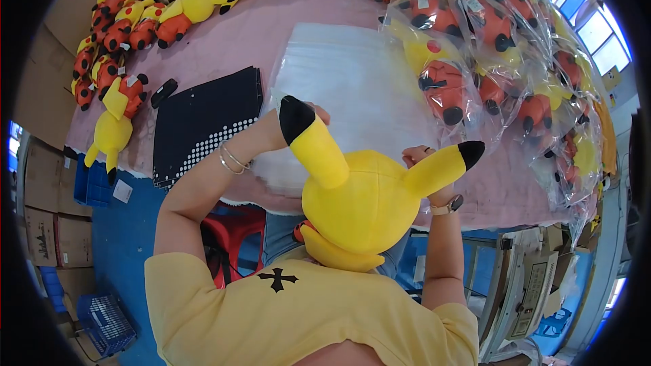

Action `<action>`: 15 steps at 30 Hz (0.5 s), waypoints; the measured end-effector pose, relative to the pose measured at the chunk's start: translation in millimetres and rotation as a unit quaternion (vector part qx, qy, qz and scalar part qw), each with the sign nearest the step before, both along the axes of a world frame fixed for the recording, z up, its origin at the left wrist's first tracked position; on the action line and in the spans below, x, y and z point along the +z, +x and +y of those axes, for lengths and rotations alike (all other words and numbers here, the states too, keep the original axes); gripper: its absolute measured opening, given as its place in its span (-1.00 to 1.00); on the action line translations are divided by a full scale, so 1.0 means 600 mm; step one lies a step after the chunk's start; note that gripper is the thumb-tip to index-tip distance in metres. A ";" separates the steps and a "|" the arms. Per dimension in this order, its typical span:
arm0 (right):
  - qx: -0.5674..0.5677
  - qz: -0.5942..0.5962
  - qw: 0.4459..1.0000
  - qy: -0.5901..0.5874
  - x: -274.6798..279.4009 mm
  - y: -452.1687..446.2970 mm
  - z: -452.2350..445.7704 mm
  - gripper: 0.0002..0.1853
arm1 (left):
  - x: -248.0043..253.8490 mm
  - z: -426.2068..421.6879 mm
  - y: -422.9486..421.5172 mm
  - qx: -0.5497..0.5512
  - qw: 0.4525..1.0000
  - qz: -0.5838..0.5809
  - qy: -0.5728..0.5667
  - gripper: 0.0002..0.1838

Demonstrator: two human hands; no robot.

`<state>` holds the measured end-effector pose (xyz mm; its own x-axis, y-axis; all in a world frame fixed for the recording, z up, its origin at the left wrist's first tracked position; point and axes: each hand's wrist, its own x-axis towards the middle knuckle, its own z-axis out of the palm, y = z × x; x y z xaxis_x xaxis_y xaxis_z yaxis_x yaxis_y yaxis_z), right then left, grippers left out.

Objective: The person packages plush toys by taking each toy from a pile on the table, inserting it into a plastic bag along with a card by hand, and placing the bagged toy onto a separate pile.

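Observation:
A yellow plush toy (363,196) with black-tipped ears sits upright on the lap against the chest, its head toward the camera. My left hand (321,114) is over the stack of clear plastic bags (339,61), mostly hidden behind one ear, so its fingers barely show. Beside the other ear, my right hand (415,155) is at the right edge of the bags. Its visible fingers are curled, and whatever they hold, if anything, is hidden by the ear. Neither hand visibly grips the toy.
Black sheets with white dots (207,122) lie on the left beside a small black object (164,93). One loose plush toy (114,129) is near the left edge, below a heap of others (196,7). Bagged plush toys (444,88) pile up on the right.

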<state>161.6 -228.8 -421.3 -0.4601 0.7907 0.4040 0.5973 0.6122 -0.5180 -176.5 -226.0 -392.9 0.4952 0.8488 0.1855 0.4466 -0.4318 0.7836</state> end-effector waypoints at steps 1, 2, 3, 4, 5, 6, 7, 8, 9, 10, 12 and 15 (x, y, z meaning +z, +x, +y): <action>-0.001 0.026 1.000 0.010 0.005 0.009 0.007 -0.89 | 0.006 0.005 -0.011 -0.021 1.000 -0.002 0.010 -0.71; -0.001 0.053 0.998 0.019 0.010 0.019 0.014 -0.87 | 0.016 0.005 -0.014 -0.023 1.000 -0.002 0.011 -0.71; -0.002 0.079 0.996 0.029 0.016 0.027 0.020 -0.86 | 0.029 0.004 -0.015 0.001 1.000 -0.007 0.013 -0.70; -0.003 0.105 0.994 0.039 0.022 0.032 0.026 -0.84 | 0.042 0.004 -0.016 0.012 1.000 -0.009 0.016 -0.69; -0.005 0.106 0.993 0.042 0.037 0.031 0.030 -0.84 | 0.054 0.004 -0.017 0.023 1.000 -0.012 0.018 -0.69; -0.027 0.097 0.994 0.049 0.061 0.027 0.033 -0.85 | 0.066 0.005 -0.019 0.025 0.997 0.006 0.071 -0.67; -0.049 0.088 0.993 0.056 0.089 0.023 0.034 -0.86 | 0.077 0.006 -0.019 0.027 0.992 0.023 0.124 -0.65; -0.071 0.079 0.992 0.063 0.114 0.019 0.033 -0.87 | 0.088 0.007 -0.020 0.029 0.983 0.040 0.177 -0.63; -0.093 0.070 0.991 0.071 0.129 0.018 0.032 -0.87 | 0.100 0.006 -0.019 0.028 0.977 0.049 0.205 -0.62; -0.095 0.071 0.990 0.073 0.135 0.017 0.032 -0.87 | 0.112 0.005 -0.018 0.028 0.971 0.057 0.232 -0.61; -0.098 0.099 0.986 0.093 0.145 0.016 0.031 -0.87 | 0.133 -0.012 -0.013 0.049 0.975 0.039 0.211 -0.55; -0.102 0.128 0.980 0.114 0.156 0.015 0.029 -0.87 | 0.160 -0.033 -0.008 0.068 0.979 0.021 0.192 -0.50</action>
<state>170.6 -211.7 -327.7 -0.1625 0.7321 0.6616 0.5878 0.6104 -0.5310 -181.5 -246.1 -296.7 0.3955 0.7796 0.4855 0.5490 -0.6245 0.5555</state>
